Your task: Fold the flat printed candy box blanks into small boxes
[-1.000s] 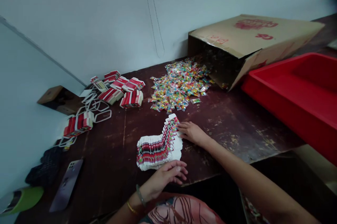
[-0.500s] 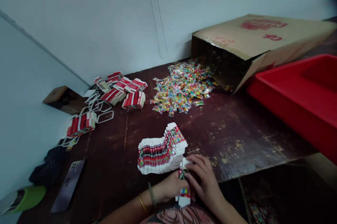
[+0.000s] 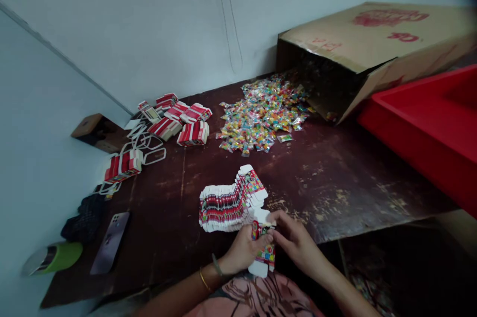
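Dark table (image 3: pixel 316 173) vs pale wall (image 3: pixel 156 24); sweets (image 3: pixel 261 120) heaped twd the back. The carton (image 3: pixel 267 256) is in your hands at the near edge, nr the fanned row (image 3: pixel 223 207) of others. Your L hand (image 3: pixel 242 250) grips its side, thumb across the front; your R hand (image 3: pixel 296 240) pinches nr the top flap (image 3: pixel 262 215). Prob. best: steady w/ L, work the flap w/ R, press lightly so nothing creases.

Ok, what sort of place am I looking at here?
Probably a small packing workspace: a heap of clear-wrapped, multicoloured packets lies by an open brown cardboard carton, and an overlapping row of flat red-and-white printed card boxes lies on the worn dark-brown table.
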A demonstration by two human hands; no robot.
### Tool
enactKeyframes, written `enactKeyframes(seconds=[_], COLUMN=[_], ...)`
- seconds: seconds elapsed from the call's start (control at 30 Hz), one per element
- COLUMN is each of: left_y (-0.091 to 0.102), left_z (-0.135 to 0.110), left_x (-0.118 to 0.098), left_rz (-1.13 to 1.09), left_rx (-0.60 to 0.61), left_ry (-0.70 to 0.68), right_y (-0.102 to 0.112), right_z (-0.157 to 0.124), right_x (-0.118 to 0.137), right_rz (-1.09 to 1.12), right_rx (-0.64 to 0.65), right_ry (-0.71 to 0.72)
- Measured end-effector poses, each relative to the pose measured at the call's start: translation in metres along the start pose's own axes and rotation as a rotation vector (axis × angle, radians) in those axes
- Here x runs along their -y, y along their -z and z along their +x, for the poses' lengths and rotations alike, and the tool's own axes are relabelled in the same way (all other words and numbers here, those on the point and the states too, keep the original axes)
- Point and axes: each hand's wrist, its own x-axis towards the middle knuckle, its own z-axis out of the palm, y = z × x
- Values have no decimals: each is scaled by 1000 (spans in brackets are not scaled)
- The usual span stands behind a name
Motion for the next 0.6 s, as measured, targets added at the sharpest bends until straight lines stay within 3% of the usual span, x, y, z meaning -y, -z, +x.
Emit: enactKeyframes(seconds=[0.07, 0.13, 0.23, 0.37, 0.47, 0.53, 0.6], left_y=[-1, 0, 4, 6, 3, -1, -4], left_z=[-5, -11, -16, -22, -25, -27, -26], left_x=[5, 9, 13, 7, 0, -2, -3], left_rz=[-10, -1, 63, 169, 167, -23, -313], left_rx=[-117, -153, -61, 113, 38, -18, -20], left_ry=[-60, -85, -96, -111, -82, 12, 155], right_y=[-6, -8, -5, -1, 0, -1, -3], right_z=[-6, -13, -21, -23, -17, -11, -7], right_x=[-9, -17, -29, -43, -42, -34, -24], right_rz=[66, 180, 474, 766, 726, 627, 444], right_rx=[-81, -109, -98, 62, 183, 213, 194], right_ry=[-8, -68, -234, -469, -533, -510, -395])
